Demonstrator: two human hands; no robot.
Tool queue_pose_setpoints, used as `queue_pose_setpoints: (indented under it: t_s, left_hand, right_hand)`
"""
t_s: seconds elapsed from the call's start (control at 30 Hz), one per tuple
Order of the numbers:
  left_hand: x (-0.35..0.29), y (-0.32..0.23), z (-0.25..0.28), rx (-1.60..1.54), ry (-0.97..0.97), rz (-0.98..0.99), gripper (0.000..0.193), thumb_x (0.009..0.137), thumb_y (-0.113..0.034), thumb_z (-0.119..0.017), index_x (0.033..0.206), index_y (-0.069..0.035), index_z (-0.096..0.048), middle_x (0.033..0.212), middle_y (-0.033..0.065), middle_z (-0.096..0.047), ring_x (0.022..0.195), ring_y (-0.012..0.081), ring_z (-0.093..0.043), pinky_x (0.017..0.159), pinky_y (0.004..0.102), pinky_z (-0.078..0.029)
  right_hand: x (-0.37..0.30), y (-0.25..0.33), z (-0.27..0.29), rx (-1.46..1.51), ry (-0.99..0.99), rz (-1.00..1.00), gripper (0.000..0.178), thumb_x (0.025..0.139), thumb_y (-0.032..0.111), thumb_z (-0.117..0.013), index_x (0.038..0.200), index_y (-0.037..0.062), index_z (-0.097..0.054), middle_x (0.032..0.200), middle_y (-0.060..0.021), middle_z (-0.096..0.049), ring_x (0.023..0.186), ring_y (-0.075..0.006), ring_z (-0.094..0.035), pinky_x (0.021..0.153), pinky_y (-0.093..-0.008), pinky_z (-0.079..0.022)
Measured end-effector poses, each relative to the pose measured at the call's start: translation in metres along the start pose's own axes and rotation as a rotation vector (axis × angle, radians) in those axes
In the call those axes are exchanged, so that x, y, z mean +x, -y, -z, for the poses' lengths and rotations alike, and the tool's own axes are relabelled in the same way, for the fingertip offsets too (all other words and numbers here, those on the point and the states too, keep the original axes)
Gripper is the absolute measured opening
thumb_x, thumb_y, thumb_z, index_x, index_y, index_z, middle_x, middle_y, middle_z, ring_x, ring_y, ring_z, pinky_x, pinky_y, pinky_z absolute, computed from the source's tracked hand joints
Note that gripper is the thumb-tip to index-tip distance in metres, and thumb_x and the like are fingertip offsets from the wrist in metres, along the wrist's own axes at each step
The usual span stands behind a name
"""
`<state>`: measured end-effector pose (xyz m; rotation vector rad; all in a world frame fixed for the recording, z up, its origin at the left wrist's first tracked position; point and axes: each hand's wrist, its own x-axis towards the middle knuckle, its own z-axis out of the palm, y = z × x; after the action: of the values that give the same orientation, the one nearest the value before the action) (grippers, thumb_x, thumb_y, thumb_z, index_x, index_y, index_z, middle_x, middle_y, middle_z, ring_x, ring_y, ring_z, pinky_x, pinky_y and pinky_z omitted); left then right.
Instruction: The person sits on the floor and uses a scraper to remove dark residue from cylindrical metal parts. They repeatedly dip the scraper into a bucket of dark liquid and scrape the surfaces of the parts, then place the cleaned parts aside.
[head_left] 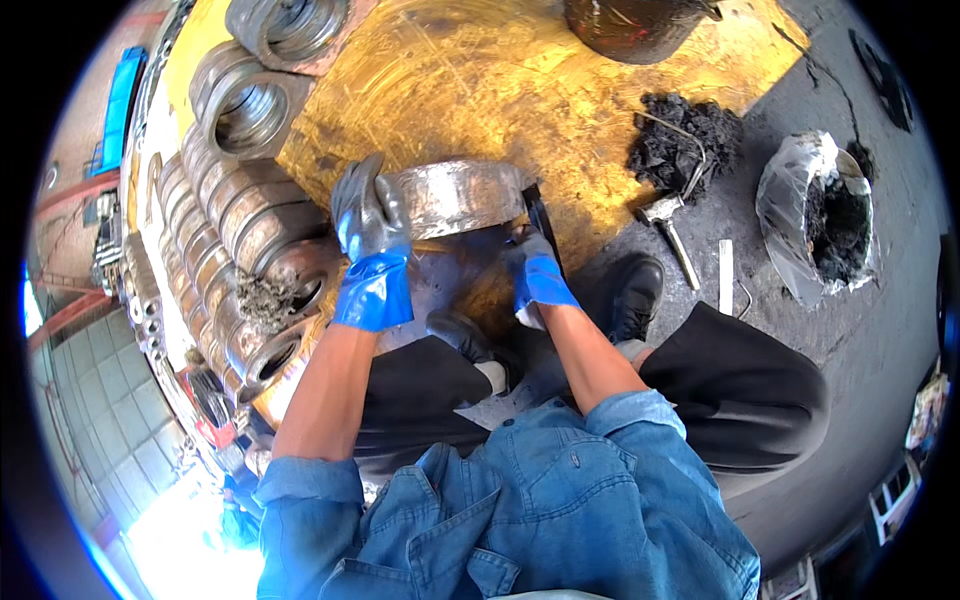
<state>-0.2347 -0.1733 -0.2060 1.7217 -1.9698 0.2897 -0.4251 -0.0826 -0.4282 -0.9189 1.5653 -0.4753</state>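
Observation:
A wide, shiny metal ring (455, 198) stands on the yellow, grease-smeared sheet in front of me. My left hand (374, 215), in a black and blue rubber glove, grips the ring's left end with its fingers bent over the edge. At the opposite end, my right hand (532, 258), gloved the same way, is closed around a dark flat bar (541, 225). The bar runs up against the right end of the ring; whether it touches cannot be made out. Part of the ring's underside lies in shadow, and the right fingers are partly hidden.
Rows of metal rings (262, 215) line the left, with a grey fibrous wad (268, 300) on them. A dark pot (640, 28) stands at the far edge. Toward the right are a black greasy heap (690, 140), a hammer (672, 232), a white strip (726, 275) and a plastic-lined container (800, 215).

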Motion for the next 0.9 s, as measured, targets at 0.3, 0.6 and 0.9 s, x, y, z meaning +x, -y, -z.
queue_pose_setpoints:
  t_s: [0.3, 0.6, 0.9]
  left_hand:
    - [0.002, -0.001, 0.003, -0.007, 0.03, 0.015, 0.029, 0.1, -0.019, -0.056, 0.12, -0.004, -0.07, 0.116, 0.0202, -0.072, 0.114, 0.0425, -0.064, 0.106, 0.0522, -0.045]
    - [0.007, -0.003, -0.005, -0.042, 0.016, 0.013, 0.027, 0.097, -0.017, -0.06, 0.118, -0.004, -0.071, 0.113, 0.0205, -0.072, 0.112, 0.0429, -0.064, 0.105, 0.0532, -0.045]
    - [0.003, 0.002, 0.003, -0.022, -0.025, -0.006, 0.026, 0.095, -0.014, -0.061, 0.118, -0.005, -0.071, 0.112, 0.0188, -0.072, 0.109, 0.0423, -0.066, 0.102, 0.0527, -0.047]
  right_hand:
    - [-0.084, -0.019, -0.031, -0.554, 0.184, 0.136, 0.036, 0.093, 0.039, -0.065, 0.116, 0.0111, -0.068, 0.106, -0.025, -0.073, 0.099, -0.0425, -0.071, 0.091, -0.0542, -0.055]
    - [-0.046, 0.04, -0.145, -0.963, 0.458, 0.405, 0.049, 0.091, 0.027, -0.067, 0.134, 0.0042, -0.062, 0.137, -0.0214, -0.063, 0.124, -0.0354, -0.063, 0.102, -0.0469, -0.052]
    - [-0.041, 0.042, -0.127, -0.782, 0.973, 0.267, 0.059, 0.072, 0.028, -0.089, 0.125, 0.007, -0.072, 0.122, -0.0215, -0.071, 0.117, -0.0289, -0.068, 0.102, -0.0415, -0.053]
